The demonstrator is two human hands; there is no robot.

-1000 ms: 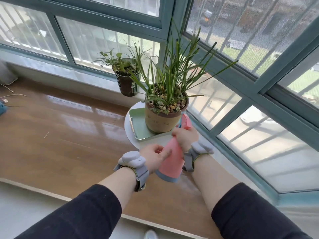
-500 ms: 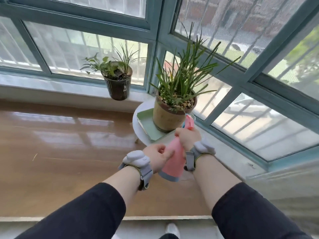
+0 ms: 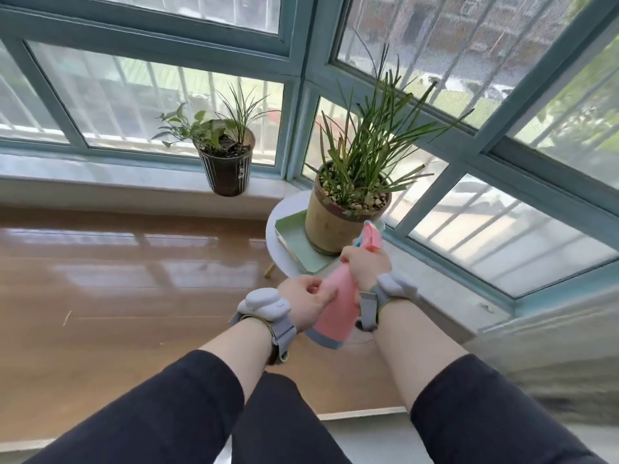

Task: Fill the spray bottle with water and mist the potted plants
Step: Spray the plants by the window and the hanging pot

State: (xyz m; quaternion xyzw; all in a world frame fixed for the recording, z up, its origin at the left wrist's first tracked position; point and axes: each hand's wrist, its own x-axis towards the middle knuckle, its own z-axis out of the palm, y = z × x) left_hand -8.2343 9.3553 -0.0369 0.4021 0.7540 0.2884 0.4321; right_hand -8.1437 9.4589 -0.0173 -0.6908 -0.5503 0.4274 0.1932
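The pink spray bottle [image 3: 338,301] is held tilted in front of the person, its nozzle just beside the tan pot [image 3: 335,226] on the small white table [image 3: 276,242]. The right hand [image 3: 365,267] wraps its neck; the left hand [image 3: 306,304] pinches its body. A dark pot [image 3: 227,170] stands on the sill.

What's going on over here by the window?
A person is holding a pink spray bottle in both hands: the right hand grips its neck just under the nozzle, while the left hand steadies its body. The nozzle points toward the tan potted plant standing on a green tray. A second plant in a dark pot sits on the sill.
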